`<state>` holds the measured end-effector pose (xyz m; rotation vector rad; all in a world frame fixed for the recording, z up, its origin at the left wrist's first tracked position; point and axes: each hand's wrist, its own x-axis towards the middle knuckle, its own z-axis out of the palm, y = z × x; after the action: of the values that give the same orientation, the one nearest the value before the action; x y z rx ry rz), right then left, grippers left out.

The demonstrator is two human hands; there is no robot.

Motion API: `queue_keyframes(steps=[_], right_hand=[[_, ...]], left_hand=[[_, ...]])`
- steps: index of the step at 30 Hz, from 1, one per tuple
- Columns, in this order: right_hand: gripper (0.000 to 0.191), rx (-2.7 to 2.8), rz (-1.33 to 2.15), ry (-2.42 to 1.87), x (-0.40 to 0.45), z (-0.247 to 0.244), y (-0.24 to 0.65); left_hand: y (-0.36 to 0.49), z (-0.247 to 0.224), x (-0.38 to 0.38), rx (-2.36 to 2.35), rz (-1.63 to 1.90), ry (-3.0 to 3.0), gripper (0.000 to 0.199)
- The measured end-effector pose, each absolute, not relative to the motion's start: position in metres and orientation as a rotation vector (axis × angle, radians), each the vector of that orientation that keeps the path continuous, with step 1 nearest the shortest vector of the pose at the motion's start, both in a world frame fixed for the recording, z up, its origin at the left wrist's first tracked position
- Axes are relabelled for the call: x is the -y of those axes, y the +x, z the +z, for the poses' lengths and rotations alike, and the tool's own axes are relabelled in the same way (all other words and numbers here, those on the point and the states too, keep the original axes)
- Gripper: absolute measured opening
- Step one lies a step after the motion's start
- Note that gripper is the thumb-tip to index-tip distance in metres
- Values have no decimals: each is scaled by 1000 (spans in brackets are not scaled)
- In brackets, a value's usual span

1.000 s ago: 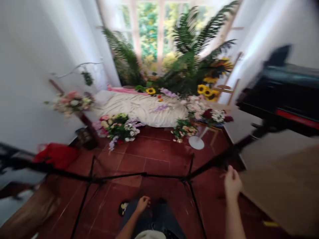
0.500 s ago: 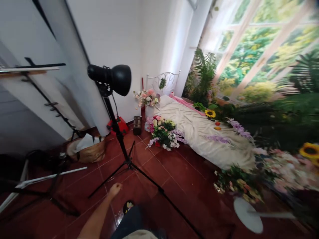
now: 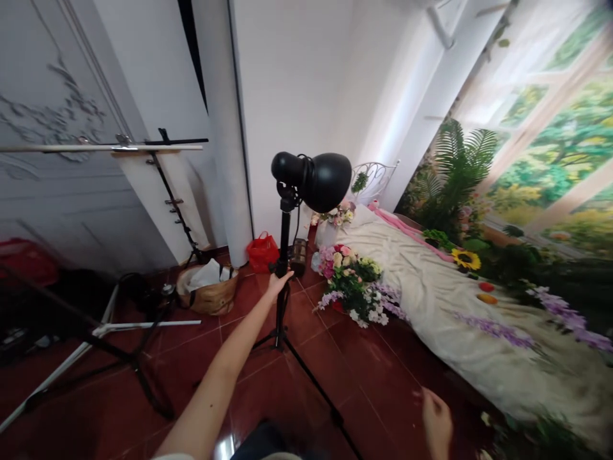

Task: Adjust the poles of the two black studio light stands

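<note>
A black studio light (image 3: pixel 313 179) with a bowl-shaped hood sits on top of a black light stand (image 3: pixel 286 233) in front of me. My left hand (image 3: pixel 278 283) is closed around the stand's pole below the lamp head, with the thumb lying along its near side. The stand's legs (image 3: pixel 309 377) spread over the red tiled floor. Low at the right, my right hand (image 3: pixel 437 418) hangs in the air near the bed's side, fingers loosely bent and slightly blurred. It appears to hold nothing.
Bouquets of artificial flowers (image 3: pixel 354 281) stand beside a bed with a cream cover (image 3: pixel 421 287). A wicker basket (image 3: pixel 211 297), a red bag (image 3: pixel 262 252) and a white stand leg (image 3: pixel 153 324) are at the left. A window-scene backdrop (image 3: pixel 550 166) is behind the bed.
My left hand has reached forward and up and taken hold of the stand's pole. My right hand has come into view. The view has swung left, and the light now appears farther right.
</note>
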<state>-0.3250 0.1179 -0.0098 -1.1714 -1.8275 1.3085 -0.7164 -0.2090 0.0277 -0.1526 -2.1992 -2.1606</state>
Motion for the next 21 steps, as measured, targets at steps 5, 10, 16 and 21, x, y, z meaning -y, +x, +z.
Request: queue_keyframes(steps=[5, 10, 16, 21], right_hand=[[40, 2410, 1637, -503, -46, -15, -500], [28, 2882, 1248, 138, 33, 26, -622], [49, 3256, 315, 448, 78, 64, -700], [38, 3291, 77, 574, 78, 73, -728]], left_hand=[[-716, 23, 207, 2090, -2219, -9, 37], [-716, 27, 213, 2089, -2243, -46, 36], [-713, 35, 212, 2102, -2312, 125, 36], [-712, 42, 209, 2072, -2348, 250, 37]])
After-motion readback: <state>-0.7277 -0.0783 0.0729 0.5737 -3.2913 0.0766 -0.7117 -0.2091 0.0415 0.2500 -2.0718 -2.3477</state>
